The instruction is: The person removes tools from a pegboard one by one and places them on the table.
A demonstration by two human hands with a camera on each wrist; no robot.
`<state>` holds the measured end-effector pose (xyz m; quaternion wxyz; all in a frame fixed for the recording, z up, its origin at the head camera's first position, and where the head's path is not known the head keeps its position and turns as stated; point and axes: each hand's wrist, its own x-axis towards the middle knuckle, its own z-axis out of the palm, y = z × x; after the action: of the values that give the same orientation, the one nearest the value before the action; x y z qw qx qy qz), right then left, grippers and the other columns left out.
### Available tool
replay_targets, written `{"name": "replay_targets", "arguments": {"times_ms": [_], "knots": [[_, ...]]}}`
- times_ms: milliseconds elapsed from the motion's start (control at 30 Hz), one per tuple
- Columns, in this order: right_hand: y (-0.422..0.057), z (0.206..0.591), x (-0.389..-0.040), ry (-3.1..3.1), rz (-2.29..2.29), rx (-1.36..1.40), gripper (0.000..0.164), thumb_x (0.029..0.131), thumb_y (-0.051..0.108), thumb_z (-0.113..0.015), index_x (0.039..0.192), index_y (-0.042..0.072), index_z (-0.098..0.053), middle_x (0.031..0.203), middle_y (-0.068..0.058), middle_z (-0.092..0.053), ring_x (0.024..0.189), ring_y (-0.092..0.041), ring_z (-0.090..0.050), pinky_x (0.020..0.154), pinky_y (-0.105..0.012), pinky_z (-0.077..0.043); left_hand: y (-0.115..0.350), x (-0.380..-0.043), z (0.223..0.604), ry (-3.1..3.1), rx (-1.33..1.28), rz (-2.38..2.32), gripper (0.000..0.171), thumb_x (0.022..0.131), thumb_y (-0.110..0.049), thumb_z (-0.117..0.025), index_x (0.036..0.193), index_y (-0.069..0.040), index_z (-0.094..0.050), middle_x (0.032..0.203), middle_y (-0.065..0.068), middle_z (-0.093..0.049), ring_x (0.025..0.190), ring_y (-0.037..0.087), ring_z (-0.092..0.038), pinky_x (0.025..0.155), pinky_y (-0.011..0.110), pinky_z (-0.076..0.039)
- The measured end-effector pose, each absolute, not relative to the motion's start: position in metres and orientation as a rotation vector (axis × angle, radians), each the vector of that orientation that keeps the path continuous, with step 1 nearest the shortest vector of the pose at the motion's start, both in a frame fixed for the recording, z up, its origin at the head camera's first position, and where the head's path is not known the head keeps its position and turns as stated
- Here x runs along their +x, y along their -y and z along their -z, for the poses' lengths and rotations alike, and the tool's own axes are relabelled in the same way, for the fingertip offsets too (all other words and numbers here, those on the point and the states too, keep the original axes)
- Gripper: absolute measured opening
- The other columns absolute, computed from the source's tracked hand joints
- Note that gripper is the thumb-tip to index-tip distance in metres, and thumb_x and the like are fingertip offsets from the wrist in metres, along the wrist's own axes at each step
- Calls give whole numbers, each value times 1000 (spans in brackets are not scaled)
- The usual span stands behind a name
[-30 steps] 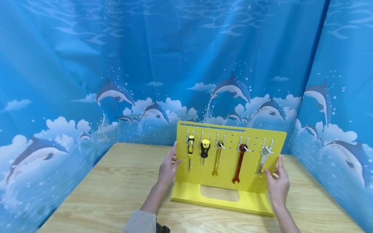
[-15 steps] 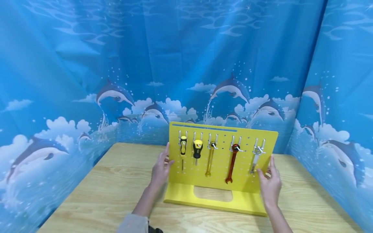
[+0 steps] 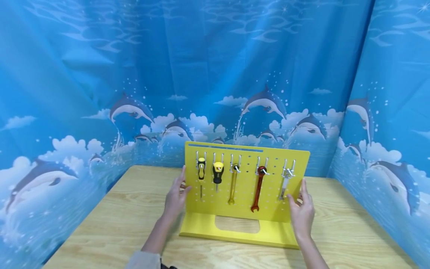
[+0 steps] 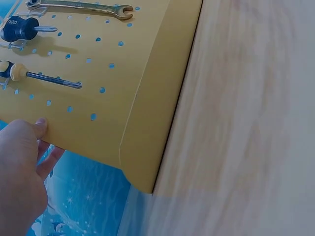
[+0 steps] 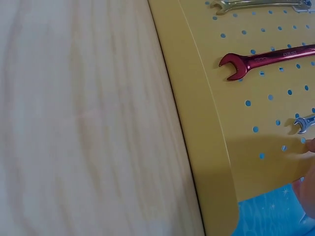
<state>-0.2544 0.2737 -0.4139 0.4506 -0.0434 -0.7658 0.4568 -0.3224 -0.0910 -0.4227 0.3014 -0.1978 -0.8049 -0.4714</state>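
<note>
A yellow pegboard [image 3: 208, 207] stands upright on its base, which lies on the table. My left hand [image 3: 174, 196] pinches its left edge, thumb on the front face and fingers behind. On the opposite edge my right hand [image 3: 302, 215] holds on the same way, its thumb near the silver wrench [image 3: 284, 185]. Hooks across the panel carry a slim yellow-and-black screwdriver [image 3: 201, 170], a stubby screwdriver [image 3: 218, 176], a gold wrench [image 3: 233, 188] and a red wrench [image 3: 258, 190]. In the left wrist view my thumb presses beside the bottom-row holes; the right wrist view shows only part of my right hand.
The light wooden table [image 3: 111, 220] extends on both sides of the pegboard and in front of it. A blue curtain [image 3: 215, 74] printed with dolphins hangs behind the table and along its sides. The base has a wide cut-out through which the tabletop shows.
Both hands and the pegboard have moved steadily left across the table together, the tools still hanging on their hooks. The grip on both edges stays the same.
</note>
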Motion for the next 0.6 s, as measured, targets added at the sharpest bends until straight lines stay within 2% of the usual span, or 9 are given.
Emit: {"name": "replay_targets", "arguments": {"times_ms": [233,600], "knots": [[-264,415,-257,1887,-1132,-89,70,81,-8,-62,141,11,-33,99,-25,-52,90,-33,-53,72,-3,-41,102,-323,423,2115,-535,1229,71,86,-8,-61,146,-19,-25,101,12,-52,83,25,-58,67,31,-55],[-247,419,-260,1893,-1120,-58,69,81,-8,-63,141,10,-34,97,-24,-53,89,-36,-55,72,-3,-41,122,-319,423,2141,-493,1222,72,86,-5,-61,146,-18,-24,101,14,-52,84,27,-57,67,35,-55]]}}
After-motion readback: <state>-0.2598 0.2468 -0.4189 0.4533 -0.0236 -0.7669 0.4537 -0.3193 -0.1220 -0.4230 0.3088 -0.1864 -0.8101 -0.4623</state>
